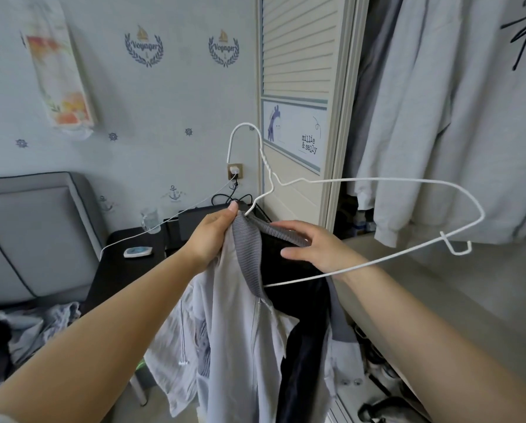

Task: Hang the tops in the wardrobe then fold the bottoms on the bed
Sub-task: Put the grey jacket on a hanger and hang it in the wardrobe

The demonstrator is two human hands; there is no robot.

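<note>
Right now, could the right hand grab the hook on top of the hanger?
Probably yes. The hook sticks up bare above the jacket, with nothing around it. But the right hand is gripping the jacket's grey collar, so it would need to let go; the left hand holds the collar too.

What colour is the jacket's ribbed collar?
Darker grey than the pale grey jacket; the collar shows best in the head view.

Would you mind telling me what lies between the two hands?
In the head view, the jacket's grey ribbed collar spans from left hand to right hand, with the white hanger's wire end entering it.
</note>
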